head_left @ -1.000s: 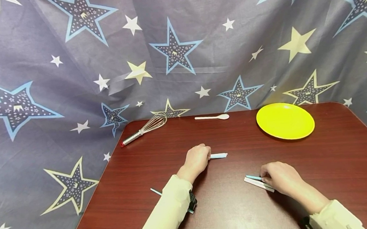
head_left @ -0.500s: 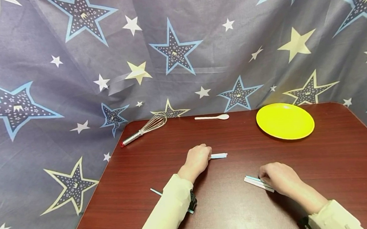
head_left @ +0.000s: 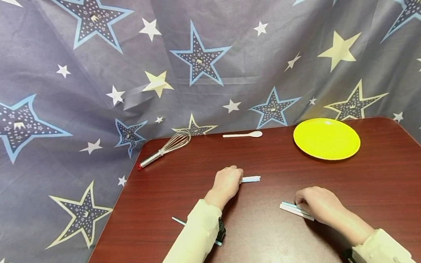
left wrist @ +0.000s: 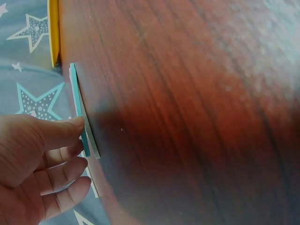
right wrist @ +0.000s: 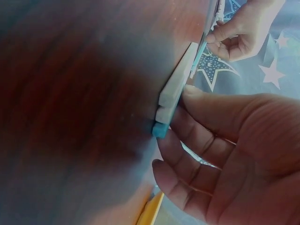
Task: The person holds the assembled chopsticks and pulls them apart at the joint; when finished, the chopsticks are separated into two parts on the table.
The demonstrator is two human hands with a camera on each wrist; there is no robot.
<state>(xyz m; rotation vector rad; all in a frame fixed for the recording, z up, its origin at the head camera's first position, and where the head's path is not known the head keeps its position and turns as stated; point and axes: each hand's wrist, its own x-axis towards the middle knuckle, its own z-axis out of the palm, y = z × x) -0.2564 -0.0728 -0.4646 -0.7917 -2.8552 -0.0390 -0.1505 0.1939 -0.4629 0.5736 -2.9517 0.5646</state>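
Observation:
My left hand is at mid-table, thumb and fingertips pinching a blue stick. White sticks lie close along it; the hand hides part of this small bundle in the head view. To the right, my right hand pinches a second blue stick between thumb and fingers. It lies alongside two white sticks with square-cut ends. Another blue stick lies under the left forearm, its middle hidden by the sleeve.
A whisk lies at the back left and a white spoon along the back edge. The yellow plate sits at the back right of the brown table. A star-patterned cloth hangs behind.
My right hand has shifted slightly left, and its blue stick now lies closer against the white ones. The left hand and its sticks have hardly moved.

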